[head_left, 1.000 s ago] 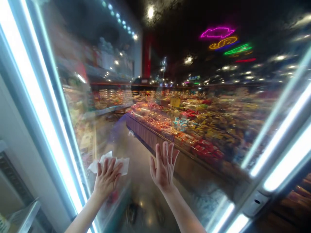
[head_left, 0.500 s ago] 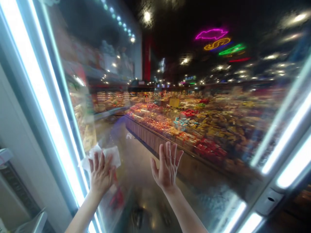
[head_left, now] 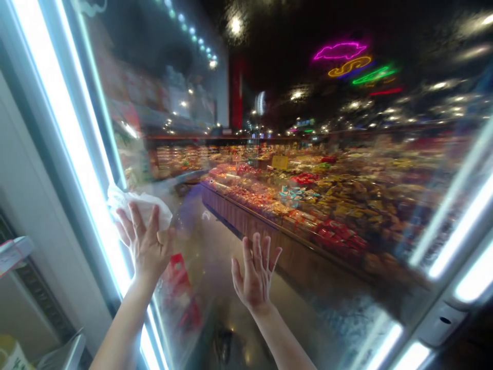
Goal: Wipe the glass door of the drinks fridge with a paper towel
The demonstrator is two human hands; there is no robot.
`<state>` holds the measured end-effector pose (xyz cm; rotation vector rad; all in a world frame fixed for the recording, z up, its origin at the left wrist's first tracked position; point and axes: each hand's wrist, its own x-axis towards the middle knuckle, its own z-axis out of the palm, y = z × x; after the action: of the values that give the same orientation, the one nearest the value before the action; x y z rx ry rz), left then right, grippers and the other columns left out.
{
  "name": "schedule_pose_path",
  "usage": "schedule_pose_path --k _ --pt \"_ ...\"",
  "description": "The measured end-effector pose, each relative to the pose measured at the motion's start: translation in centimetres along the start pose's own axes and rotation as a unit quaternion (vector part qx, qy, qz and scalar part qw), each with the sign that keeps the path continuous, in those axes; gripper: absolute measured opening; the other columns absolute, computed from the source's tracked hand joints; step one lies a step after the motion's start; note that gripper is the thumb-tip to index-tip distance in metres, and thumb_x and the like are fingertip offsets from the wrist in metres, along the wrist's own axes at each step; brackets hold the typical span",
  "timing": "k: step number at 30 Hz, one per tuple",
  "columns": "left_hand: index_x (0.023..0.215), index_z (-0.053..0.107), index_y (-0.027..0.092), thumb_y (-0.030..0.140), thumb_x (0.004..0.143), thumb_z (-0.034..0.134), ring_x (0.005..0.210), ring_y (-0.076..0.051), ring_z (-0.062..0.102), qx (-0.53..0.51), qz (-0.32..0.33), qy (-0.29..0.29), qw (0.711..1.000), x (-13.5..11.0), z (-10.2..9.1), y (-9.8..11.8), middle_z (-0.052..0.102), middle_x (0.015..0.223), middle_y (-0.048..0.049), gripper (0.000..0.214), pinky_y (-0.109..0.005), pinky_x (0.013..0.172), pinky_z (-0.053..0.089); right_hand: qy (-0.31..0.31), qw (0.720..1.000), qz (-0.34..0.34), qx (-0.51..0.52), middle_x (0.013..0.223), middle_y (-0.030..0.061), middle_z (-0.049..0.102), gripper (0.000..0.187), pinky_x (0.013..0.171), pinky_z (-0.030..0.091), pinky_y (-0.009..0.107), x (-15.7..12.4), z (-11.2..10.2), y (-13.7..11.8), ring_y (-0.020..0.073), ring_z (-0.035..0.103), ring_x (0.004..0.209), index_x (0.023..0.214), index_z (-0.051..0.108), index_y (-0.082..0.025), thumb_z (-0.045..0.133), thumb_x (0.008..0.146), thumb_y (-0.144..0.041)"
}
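Note:
My left hand (head_left: pixel 144 246) presses a thin white cloth (head_left: pixel 156 206) against the glass door (head_left: pixel 185 329), beside the lit strip at its left edge. Its fingers are spread over the cloth, which pokes out above the fingertips. To the right, my right hand (head_left: pixel 254 275) lies against the same pane lower down, palm toward the glass. The fingers of that hand stretch upward and apart, with nothing in them.
Bright light tubes (head_left: pixel 61 103) border the glass on the left, and more tubes (head_left: pixel 462 223) on the right. Through the pane shows a long wooden display bin (head_left: pixel 239 216) heaped with wrapped goods. A shelf edge (head_left: pixel 15 254) juts in at the lower left.
My left hand has slid up and left with the cloth, closer to the light strip. My right hand has shifted slightly left in the picture, its fingers still spread. The view has swung slightly.

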<state>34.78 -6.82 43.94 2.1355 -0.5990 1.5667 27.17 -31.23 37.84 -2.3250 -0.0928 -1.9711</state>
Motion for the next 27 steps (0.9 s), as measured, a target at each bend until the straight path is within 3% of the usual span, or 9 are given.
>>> schedule_pose_path --k 3,7,12,14,16,20,22,24,27 --pt "0.164 0.006 0.027 0.032 0.097 0.052 0.159 -0.032 -0.011 -0.004 -0.021 0.014 1.000 -2.2 0.6 1.9 -0.006 0.173 -0.0069 0.081 -0.066 0.128 0.003 0.005 1.000 -0.007 0.010 0.171 0.0099 0.014 0.074 0.127 0.008 0.066 0.0 -0.1 -0.2 0.0322 0.008 0.159 0.163 0.018 -0.018 0.055 0.099 -0.025" --pt "0.163 0.008 0.016 0.030 0.098 0.050 0.160 -0.028 0.000 -0.005 0.046 -0.048 0.998 -6.1 1.4 4.4 0.006 0.172 -0.0144 0.079 -0.056 0.130 0.010 -0.001 0.999 -0.023 0.032 0.171 0.0098 0.012 0.074 0.128 0.010 0.064 0.5 -1.1 0.1 0.0306 0.009 0.160 0.164 0.017 -0.016 0.054 0.100 -0.022" --pt "0.134 0.054 0.023 0.037 0.087 0.071 0.151 -0.034 0.036 -0.037 -0.007 0.110 0.993 1.3 0.5 4.5 0.050 0.149 -0.0161 0.053 -0.059 0.123 0.031 0.045 0.999 -0.002 0.028 0.172 0.0126 0.012 0.074 0.126 0.015 0.068 2.9 -3.3 1.6 0.0324 0.007 0.160 0.164 0.016 -0.017 0.053 0.100 -0.023" --pt "0.126 0.056 0.020 0.034 0.086 0.072 0.150 -0.036 0.036 -0.053 -0.018 0.164 0.985 4.1 0.6 4.4 0.050 0.146 -0.0184 0.045 -0.061 0.122 0.032 0.059 0.998 -0.009 0.025 0.172 0.0139 0.011 0.074 0.125 0.016 0.068 3.8 -4.0 2.4 0.0333 0.007 0.159 0.164 0.016 -0.016 0.053 0.100 -0.022" --pt "0.139 0.047 0.017 0.028 0.089 0.067 0.154 -0.037 0.029 -0.059 -0.008 0.172 0.983 5.0 1.0 4.8 0.039 0.154 -0.0238 0.055 -0.062 0.123 0.030 0.066 0.997 -0.019 0.021 0.172 0.0148 0.012 0.074 0.125 0.016 0.068 4.3 -4.6 3.5 0.0332 0.007 0.160 0.164 0.016 -0.015 0.052 0.099 -0.021" --pt "0.158 0.031 0.025 0.020 0.092 0.060 0.159 -0.038 0.008 -0.034 0.010 0.113 0.993 2.3 2.8 8.0 0.006 0.172 -0.0184 0.073 -0.067 0.126 0.020 0.065 0.998 -0.021 0.001 0.171 0.0155 0.017 0.074 0.124 0.014 0.071 5.0 -5.3 6.1 0.0338 0.004 0.160 0.164 0.013 -0.019 0.050 0.100 -0.023" --pt "0.158 0.033 0.030 0.020 0.092 0.060 0.160 -0.035 0.005 -0.017 0.070 0.056 0.996 0.4 3.8 10.3 0.002 0.173 -0.0104 0.072 -0.062 0.128 0.017 0.066 0.997 -0.012 -0.023 0.171 0.0153 0.018 0.074 0.121 0.011 0.075 5.6 -5.6 7.4 0.0361 0.006 0.159 0.165 0.012 -0.023 0.050 0.101 -0.026" --pt "0.159 0.030 0.030 0.022 0.093 0.059 0.160 -0.027 0.006 -0.008 0.222 -0.001 0.975 -0.5 4.6 12.1 0.011 0.173 -0.0061 0.073 -0.048 0.132 0.015 0.064 0.997 -0.008 -0.046 0.171 0.0153 0.019 0.073 0.119 0.008 0.079 6.2 -6.0 8.7 0.0389 0.011 0.159 0.165 0.012 -0.026 0.049 0.102 -0.029" --pt "0.161 0.026 0.029 0.029 0.095 0.056 0.160 -0.018 0.009 -0.002 0.366 -0.033 0.930 1.1 4.3 12.4 0.028 0.169 -0.0015 0.072 -0.040 0.133 0.006 0.044 0.997 -0.017 -0.068 0.171 0.0148 0.018 0.071 0.118 0.006 0.080 7.0 -6.8 10.6 0.0412 0.015 0.157 0.165 0.012 -0.029 0.048 0.103 -0.031"
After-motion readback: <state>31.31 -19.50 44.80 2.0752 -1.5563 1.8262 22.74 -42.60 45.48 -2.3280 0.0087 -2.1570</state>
